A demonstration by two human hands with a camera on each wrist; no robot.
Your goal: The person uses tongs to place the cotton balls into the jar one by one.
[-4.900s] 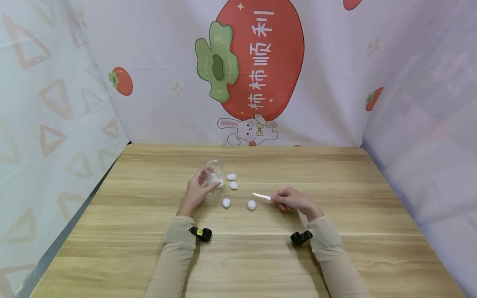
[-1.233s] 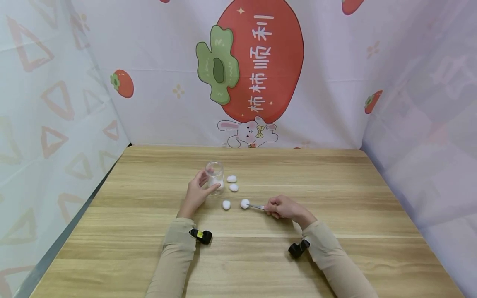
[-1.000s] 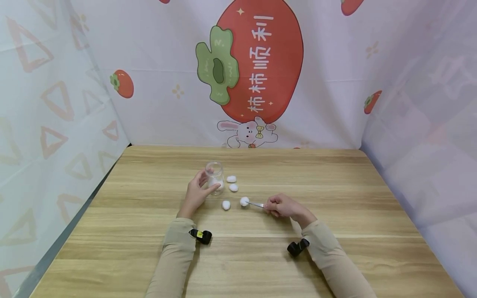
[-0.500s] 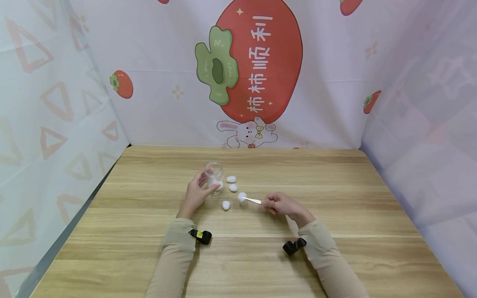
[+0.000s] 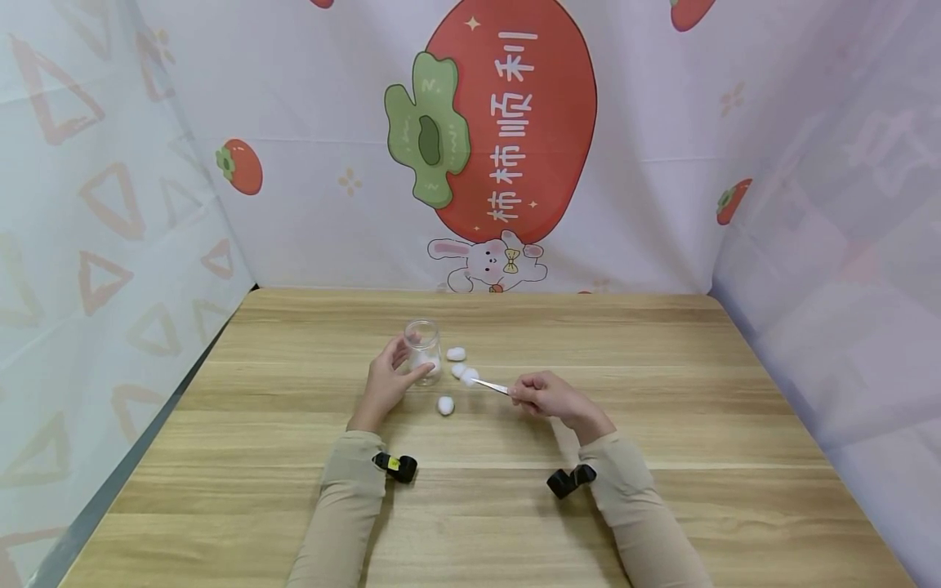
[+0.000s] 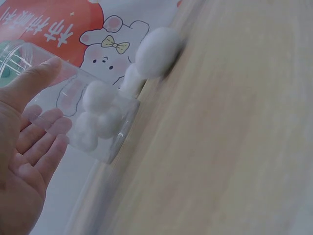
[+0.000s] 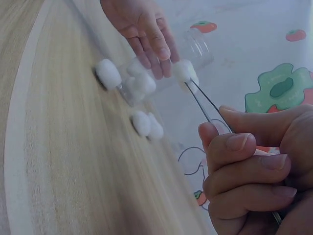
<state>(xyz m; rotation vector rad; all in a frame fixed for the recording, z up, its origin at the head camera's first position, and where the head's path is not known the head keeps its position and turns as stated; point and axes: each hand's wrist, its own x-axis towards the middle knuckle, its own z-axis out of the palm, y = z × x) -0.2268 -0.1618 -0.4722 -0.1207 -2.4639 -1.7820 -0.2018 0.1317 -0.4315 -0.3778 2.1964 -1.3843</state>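
My left hand [image 5: 385, 385] steadies an upright clear jar [image 5: 422, 339], its thumb on the near side and its fingers behind. Several white cotton balls [image 6: 100, 117] lie at the bottom of the jar. In my right hand [image 5: 553, 396] a pair of metal tweezers [image 5: 491, 386] is pinched between thumb and fingers. The tweezer tips clasp a cotton ball [image 7: 184, 72], raised off the table just right of the jar. Two loose cotton balls [image 5: 456, 354] sit beside the jar, the nearer partly hidden in the head view. Another cotton ball [image 5: 445, 406] lies in front of it.
The wooden table [image 5: 470, 506] extends around both arms. Behind it hangs a white printed cloth [image 5: 316, 229] with a large red persimmon, and cloth walls flank both sides. Each sleeve cuff carries a small black camera [image 5: 403, 467].
Since the earliest frame the tweezers have taken hold of the right-hand cotton ball. My right hand has lifted it and moved left and away, towards the jar. My left hand stays put.
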